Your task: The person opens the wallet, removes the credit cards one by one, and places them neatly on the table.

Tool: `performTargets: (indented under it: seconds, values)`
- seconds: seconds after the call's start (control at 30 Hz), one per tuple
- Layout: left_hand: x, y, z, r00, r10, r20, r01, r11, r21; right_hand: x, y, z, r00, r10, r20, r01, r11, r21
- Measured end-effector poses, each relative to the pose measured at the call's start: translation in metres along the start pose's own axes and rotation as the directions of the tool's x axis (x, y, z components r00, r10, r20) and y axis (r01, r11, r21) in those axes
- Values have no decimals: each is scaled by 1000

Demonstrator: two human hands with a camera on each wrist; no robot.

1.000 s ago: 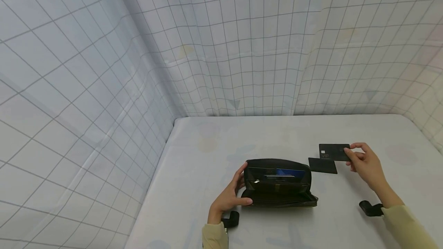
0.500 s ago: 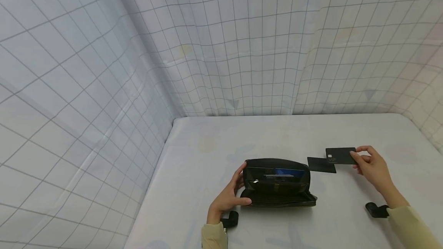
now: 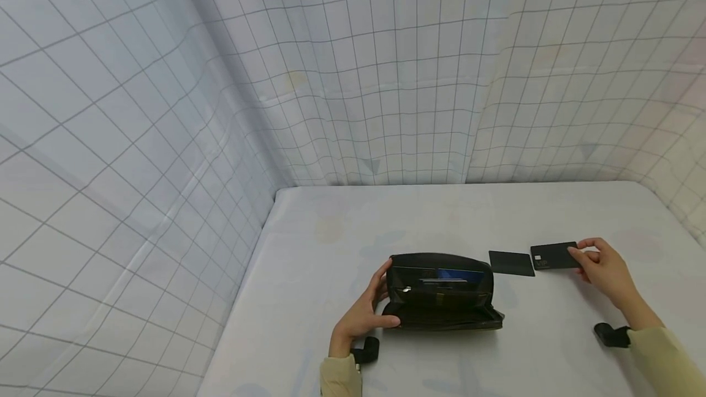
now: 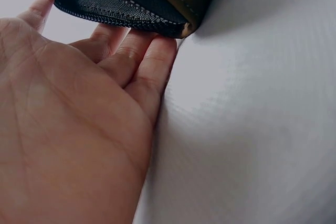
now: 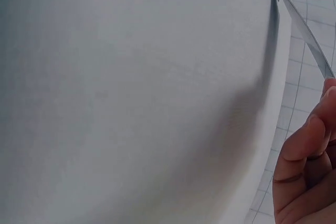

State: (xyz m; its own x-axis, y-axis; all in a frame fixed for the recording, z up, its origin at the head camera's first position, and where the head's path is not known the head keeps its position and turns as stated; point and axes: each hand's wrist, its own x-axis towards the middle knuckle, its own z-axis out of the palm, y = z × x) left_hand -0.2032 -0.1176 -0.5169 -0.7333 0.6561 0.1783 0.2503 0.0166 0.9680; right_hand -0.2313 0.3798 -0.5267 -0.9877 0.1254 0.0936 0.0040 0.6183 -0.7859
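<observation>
A black zip wallet (image 3: 441, 300) lies unfolded on the white table, with a blue card (image 3: 462, 275) and other cards in its upper slots. My left hand (image 3: 360, 314) grips its left end, the thumb on the lower front edge and the fingers along the side. The left wrist view has these fingertips touching the wallet's zip edge (image 4: 121, 19). My right hand (image 3: 605, 271) pinches the right end of a black VIP card (image 3: 556, 256). In the right wrist view that card (image 5: 307, 30) appears edge-on and tilted, its far end at the table surface.
A second black card (image 3: 511, 263) lies flat between the wallet and the held card. Grid-patterned white curtains (image 3: 375, 78) hang behind and left of the table (image 3: 309, 274). A black wrist mount (image 3: 611, 335) sits at each wrist.
My right hand has moved right and toward me with the VIP card, which now lies lower and no longer overlaps the second card. The left hand and wallet stay put.
</observation>
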Motion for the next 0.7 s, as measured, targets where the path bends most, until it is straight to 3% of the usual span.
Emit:
performTargets:
  seconds: [0.23, 0.5, 0.7]
  values:
    - [0, -1, 0, 1000, 8, -2, -8, 1000, -9, -1, 2, -1, 1000, 3, 14, -2, 1000, -23]
    - [0, -1, -1, 1000, 6, -1, -6, 1000, -10, 0, 2, -4, 999, 23, 38, -17, 990, -141]
    - [1, -32, -3, 1000, 5, -18, -5, 1000, -15, 0, 1, -7, 995, 65, 78, -45, 971, -233]
